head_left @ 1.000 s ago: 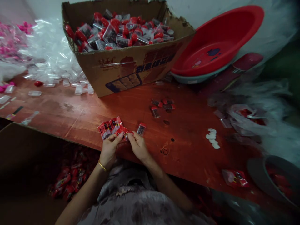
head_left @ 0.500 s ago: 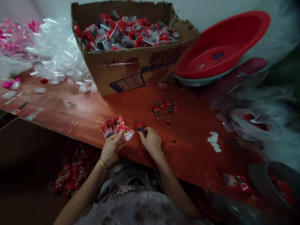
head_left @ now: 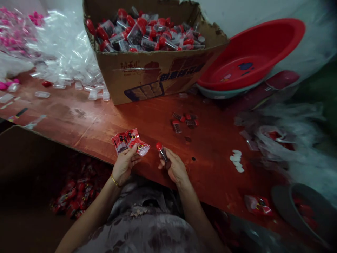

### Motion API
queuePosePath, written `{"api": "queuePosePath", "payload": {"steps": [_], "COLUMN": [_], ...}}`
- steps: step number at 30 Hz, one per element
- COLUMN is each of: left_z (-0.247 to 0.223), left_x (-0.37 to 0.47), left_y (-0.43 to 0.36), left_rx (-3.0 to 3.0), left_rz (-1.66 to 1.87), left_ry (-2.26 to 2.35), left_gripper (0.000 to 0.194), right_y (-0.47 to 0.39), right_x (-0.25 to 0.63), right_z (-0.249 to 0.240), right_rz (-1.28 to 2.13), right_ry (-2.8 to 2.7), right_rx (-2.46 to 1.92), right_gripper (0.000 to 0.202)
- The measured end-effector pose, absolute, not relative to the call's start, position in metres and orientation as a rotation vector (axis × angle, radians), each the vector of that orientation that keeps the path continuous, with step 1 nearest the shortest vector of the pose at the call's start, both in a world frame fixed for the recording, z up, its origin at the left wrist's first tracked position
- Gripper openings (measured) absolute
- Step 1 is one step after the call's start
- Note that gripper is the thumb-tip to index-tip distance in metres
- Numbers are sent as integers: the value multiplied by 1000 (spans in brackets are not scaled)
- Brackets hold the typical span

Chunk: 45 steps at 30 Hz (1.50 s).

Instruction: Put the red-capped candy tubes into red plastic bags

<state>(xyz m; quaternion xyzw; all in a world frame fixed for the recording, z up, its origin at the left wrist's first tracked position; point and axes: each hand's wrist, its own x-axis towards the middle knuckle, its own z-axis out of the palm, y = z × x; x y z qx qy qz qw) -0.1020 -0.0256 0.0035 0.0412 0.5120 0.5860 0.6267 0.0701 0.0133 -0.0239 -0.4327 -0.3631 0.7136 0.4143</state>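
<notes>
the left hand [head_left: 123,167] pinches a shiny red printed plastic packet [head_left: 139,144], its near edge hidden by the thumb; just right, the right hand [head_left: 177,167] grips a clear red-capped plastic tube [head_left: 162,153], partly finger-covered, its dark contents unclear. the far brown cardboard box [head_left: 147,75] is cut off above.

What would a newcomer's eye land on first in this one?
Probably the big cardboard box at the back of the table, heaped with red-capped tubes, and the tilted red basin right of it. Nearer, at the table's front edge, the left hand holds red packets and the right hand a single tube.
</notes>
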Motion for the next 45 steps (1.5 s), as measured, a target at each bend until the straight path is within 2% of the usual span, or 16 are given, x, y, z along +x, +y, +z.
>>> {"api": "queuePosePath", "payload": {"steps": [5, 10, 18, 33, 45], "left_z": [1, -3, -5, 6, 0], "left_x": [-103, -106, -107, -104, -103], "left_y": [-28, -28, -26, -30, -31], "left_rx": [111, 111, 126, 260, 411], "left_rz": [1317, 1341, 1339, 1312, 1345], "left_ry": [1170, 1163, 1159, 1176, 1177], "left_gripper": [43, 41, 37, 40, 35], "right_y": [11, 4, -7, -8, -4], "right_x": [65, 71, 79, 81, 78], "right_z": [-24, -23, -3, 1, 0], "right_rz": [1854, 1558, 1241, 1608, 1380], "right_ry": [-940, -1336, -1784, -1748, -1838], "right_rx": [-1041, -1089, -1095, -1020, -1055], "right_gripper": [33, 40, 35, 27, 26]}}
